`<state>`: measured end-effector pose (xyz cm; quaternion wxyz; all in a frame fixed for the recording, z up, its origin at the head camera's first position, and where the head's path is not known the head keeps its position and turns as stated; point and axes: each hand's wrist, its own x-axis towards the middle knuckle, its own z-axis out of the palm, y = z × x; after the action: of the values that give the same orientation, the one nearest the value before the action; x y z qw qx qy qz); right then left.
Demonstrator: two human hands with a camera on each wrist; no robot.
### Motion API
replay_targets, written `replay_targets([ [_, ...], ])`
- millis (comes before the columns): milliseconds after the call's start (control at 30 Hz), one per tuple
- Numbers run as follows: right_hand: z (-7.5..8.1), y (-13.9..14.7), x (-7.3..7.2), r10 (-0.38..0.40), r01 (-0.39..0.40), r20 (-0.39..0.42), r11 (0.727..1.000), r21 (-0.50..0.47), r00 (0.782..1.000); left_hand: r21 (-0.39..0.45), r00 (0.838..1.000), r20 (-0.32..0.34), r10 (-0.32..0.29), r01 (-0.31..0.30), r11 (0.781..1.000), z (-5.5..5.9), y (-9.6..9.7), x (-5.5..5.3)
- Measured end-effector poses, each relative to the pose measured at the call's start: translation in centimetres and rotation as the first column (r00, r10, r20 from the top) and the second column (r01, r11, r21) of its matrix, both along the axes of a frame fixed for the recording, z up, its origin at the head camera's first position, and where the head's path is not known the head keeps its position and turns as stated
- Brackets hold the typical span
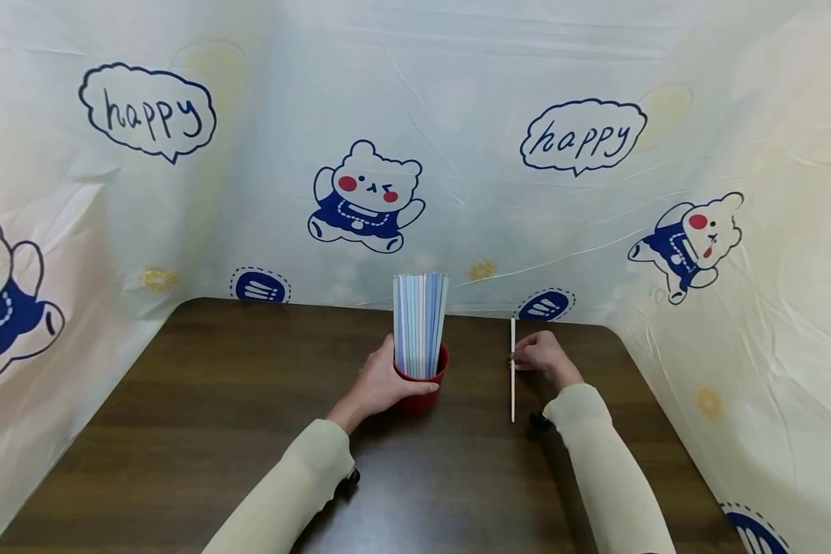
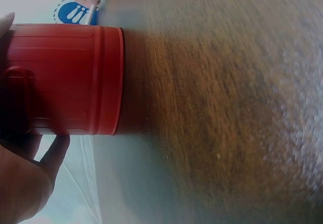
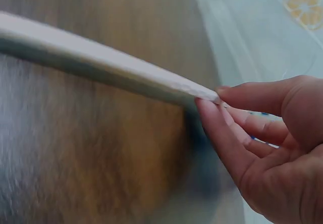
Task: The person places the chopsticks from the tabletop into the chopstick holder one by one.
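Observation:
My left hand grips a red cup, its thumb lying across the near side just under the rim. A dense bundle of pale blue and white straws stands upright in the cup. In the left wrist view the ribbed wall of the cup fills the left side, and its base is at or close to the tabletop. Right of the cup, my right hand pinches a single white straw between thumb and fingertips. The right wrist view shows that straw running away to the left.
The dark brown wooden table extends around both hands. Behind it and at both sides hangs a pale curtain printed with bears and "happy" bubbles, meeting the table's back edge. Both forearms wear cream sleeves.

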<state>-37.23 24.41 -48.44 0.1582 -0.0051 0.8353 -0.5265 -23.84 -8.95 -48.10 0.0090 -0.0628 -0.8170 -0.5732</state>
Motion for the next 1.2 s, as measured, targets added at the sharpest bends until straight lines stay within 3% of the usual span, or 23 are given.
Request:
replay_targets([
  [167,1.9,-0.9,0.7,0.000,-0.009,-0.058,0.988,-0.154,0.998,0.010,1.000,0.003,-0.001,0.001,1.000,-0.3,0.0,0.0],
  [400,7.8,-3.5,2.5,-0.032,-0.036,-0.216,0.952,-0.304,0.976,0.013,1.000,-0.014,0.006,-0.006,1.000,0.0,-0.1,0.0],
  [533,10.8,-5.7,4.2,-0.090,-0.061,-0.353,0.917,-0.393,0.931,0.000,1.000,-0.017,0.013,-0.013,1.000,0.1,-0.1,-0.1],
  [667,12.5,-7.9,5.7,-0.132,-0.119,-0.455,0.867,-0.484,0.881,-0.008,1.000,-0.019,0.015,-0.015,1.000,0.1,-0.2,-0.3],
  [767,12.9,-9.3,6.4,-0.139,-0.169,-0.506,0.840,-0.515,0.851,-0.008,1.000,-0.013,0.015,-0.015,1.000,0.1,-0.2,-0.4],
  [833,12.7,-10.0,6.6,-0.135,-0.191,-0.539,0.842,-0.505,0.831,-0.007,1.000,-0.011,0.016,-0.016,1.000,0.0,-0.1,-0.4],
  [1000,11.5,-11.0,6.7,-0.096,-0.204,-0.602,0.889,-0.410,0.793,-0.007,1.000,-0.008,0.012,-0.012,1.000,-0.1,0.0,-0.3],
  [1200,9.5,-11.9,6.9,-0.013,-0.195,-0.636,0.947,-0.257,0.771,-0.004,1.000,-0.026,0.002,-0.002,1.000,-0.1,0.0,-0.1],
])
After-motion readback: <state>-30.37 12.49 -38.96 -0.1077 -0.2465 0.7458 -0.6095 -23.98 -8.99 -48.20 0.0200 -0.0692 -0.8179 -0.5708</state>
